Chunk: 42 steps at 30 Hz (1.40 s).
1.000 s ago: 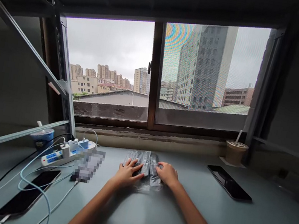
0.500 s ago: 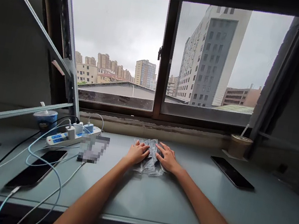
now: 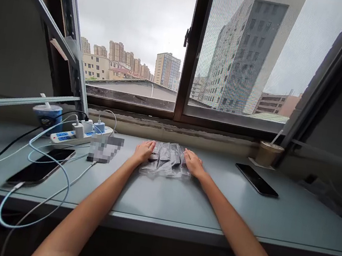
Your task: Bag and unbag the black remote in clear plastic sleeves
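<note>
A crumpled clear plastic bag (image 3: 168,160) lies spread on the grey-blue table in front of me, its surface creased and shiny. At its left edge is my left hand (image 3: 144,151), closed on the plastic with the thumb side up. My right hand (image 3: 193,163) closes on the opposite edge, its fingertips partly hidden by the hand itself. Between the two hands the bag is stretched out sideways, resting on the tabletop.
To the left, a white power strip (image 3: 82,134) with chargers and looping cables stands near a blue cup (image 3: 48,118) and a phone (image 3: 40,166). Another phone (image 3: 256,180) and a brown drink cup (image 3: 268,154) are at the right. A window (image 3: 187,61) rises behind the table.
My hands have moved apart, from on top of the bunched plastic bag to its two side edges. The bag is now spread wider. My view has tilted down.
</note>
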{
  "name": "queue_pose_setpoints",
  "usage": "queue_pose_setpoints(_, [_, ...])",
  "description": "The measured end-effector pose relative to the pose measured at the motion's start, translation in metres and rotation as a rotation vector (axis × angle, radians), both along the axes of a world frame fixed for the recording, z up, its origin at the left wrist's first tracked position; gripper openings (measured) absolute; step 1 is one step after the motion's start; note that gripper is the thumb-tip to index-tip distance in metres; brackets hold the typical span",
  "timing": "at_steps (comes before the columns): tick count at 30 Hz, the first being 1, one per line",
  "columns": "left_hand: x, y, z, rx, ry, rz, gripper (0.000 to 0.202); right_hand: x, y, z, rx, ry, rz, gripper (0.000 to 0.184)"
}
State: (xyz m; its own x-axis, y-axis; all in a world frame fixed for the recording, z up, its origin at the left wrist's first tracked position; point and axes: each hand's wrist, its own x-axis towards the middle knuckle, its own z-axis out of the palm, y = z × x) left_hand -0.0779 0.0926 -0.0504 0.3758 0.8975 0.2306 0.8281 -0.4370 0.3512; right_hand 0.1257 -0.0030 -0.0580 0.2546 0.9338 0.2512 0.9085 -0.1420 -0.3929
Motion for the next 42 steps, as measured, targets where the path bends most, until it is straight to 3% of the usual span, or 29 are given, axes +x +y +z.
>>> queue_pose_setpoints(4, [-0.006, -0.003, 0.001, -0.001, 0.082, -0.039, 0.046, 0.005, -0.004, 0.001, 0.015, 0.035, -0.024, 0.04])
queue_pose_setpoints(11, [0.0, -0.009, 0.006, 0.047, 0.174, -0.099, 0.048, -0.012, -0.007, 0.0, 0.024, 0.044, 0.005, 0.037])
queue_pose_setpoints(24, [0.006, -0.017, 0.011, 0.148, 0.118, -0.142, 0.05, -0.015, -0.013, 0.01, 0.101, 0.071, -0.076, 0.026])
queue_pose_setpoints(31, [0.033, -0.052, 0.008, 0.174, 0.112, -0.442, 0.067, -0.01, -0.016, 0.012, 0.053, 0.071, -0.231, 0.045])
queue_pose_setpoints(35, [0.045, -0.058, -0.001, 0.153, 0.177, -0.529, 0.06, -0.001, -0.01, 0.004, 0.046, 0.154, -0.182, 0.049])
queue_pose_setpoints(39, [0.048, -0.055, -0.005, 0.206, 0.202, -0.516, 0.045, 0.005, -0.007, -0.002, 0.104, 0.137, -0.094, 0.026])
queue_pose_setpoints(42, [0.045, -0.051, -0.004, 0.252, 0.215, -0.464, 0.039, 0.008, -0.008, -0.002, 0.189, 0.082, -0.11, 0.024])
